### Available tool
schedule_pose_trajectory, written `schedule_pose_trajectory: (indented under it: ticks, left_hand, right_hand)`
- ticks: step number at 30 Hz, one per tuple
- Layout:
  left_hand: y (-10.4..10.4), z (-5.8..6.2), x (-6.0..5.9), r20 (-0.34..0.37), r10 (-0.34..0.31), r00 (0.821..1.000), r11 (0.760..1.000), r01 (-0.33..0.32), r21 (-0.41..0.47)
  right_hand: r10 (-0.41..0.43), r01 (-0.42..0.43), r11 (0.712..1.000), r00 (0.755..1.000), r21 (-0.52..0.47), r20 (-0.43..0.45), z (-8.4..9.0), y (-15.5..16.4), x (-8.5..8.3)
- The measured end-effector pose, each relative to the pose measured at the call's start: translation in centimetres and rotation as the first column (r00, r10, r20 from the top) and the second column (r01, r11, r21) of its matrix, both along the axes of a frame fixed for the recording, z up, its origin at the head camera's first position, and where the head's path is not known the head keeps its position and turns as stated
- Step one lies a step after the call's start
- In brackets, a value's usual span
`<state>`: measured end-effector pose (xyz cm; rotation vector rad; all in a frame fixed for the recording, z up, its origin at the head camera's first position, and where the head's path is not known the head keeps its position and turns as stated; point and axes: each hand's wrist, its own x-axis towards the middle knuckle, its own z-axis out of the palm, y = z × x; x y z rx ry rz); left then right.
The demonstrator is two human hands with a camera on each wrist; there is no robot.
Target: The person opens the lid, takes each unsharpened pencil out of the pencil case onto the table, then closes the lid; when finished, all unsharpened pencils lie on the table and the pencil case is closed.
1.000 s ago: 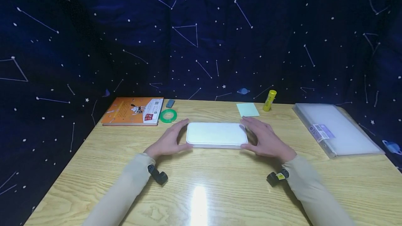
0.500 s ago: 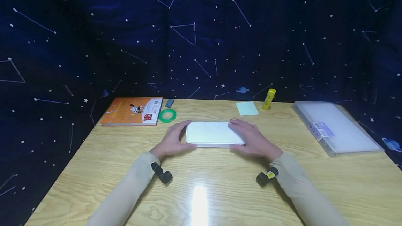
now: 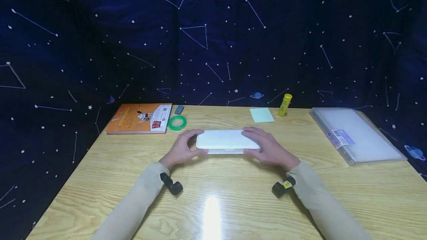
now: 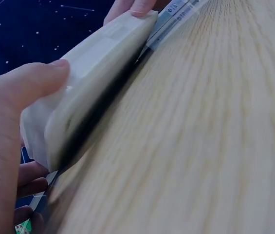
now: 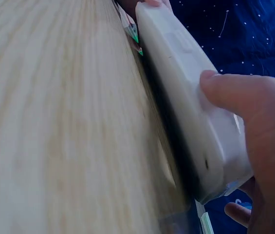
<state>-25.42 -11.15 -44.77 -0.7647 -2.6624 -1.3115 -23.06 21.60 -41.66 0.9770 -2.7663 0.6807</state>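
Observation:
A white plastic pencil case (image 3: 223, 139) with rounded corners lies crosswise between both hands, its long front side with a clasp facing me. My left hand (image 3: 182, 148) grips its left end, thumb on the front side and fingers at the back. On the right end my right hand (image 3: 268, 147) does the same, its fingers reaching over the top. In the left wrist view the underside of the case (image 4: 93, 83) is tilted up from the table, with a dark gap below. The right wrist view shows the thumb (image 5: 225, 90) pressed against the front side.
An orange book (image 3: 140, 118), a blue-grey eraser (image 3: 179, 110) and a green tape roll (image 3: 177, 123) lie at the back left. Behind the case are pale green sticky notes (image 3: 261, 115) and an upright yellow glue stick (image 3: 285, 105). A clear plastic folder (image 3: 358, 134) lies right.
The right hand has moved left and closed onto the case's right end. The case's front edge has risen, so more of its front side and the clasp show.

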Motion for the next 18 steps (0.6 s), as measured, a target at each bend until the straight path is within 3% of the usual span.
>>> schedule_pose_trajectory:
  ticks: [5,12,18]
  left_hand:
    - [0.3,0.3,0.1,0.033,0.029,0.999,0.999,-0.03,0.036]
    - [1.0,0.4,-0.1,0.061,0.075,0.995,0.997,-0.076,0.016]
    - [1.1,0.5,-0.1,0.071,0.102,0.992,0.994,-0.104,0.038]
  right_hand:
    - [0.018,-0.019,0.999,0.999,-0.044,-0.038,0.2,-0.2,-0.2]
    - [0.054,-0.068,0.993,0.988,-0.094,-0.144,0.6,-1.0,-0.8]
    - [0.031,-0.045,0.997,0.972,-0.058,-0.231,1.2,-2.4,-0.8]
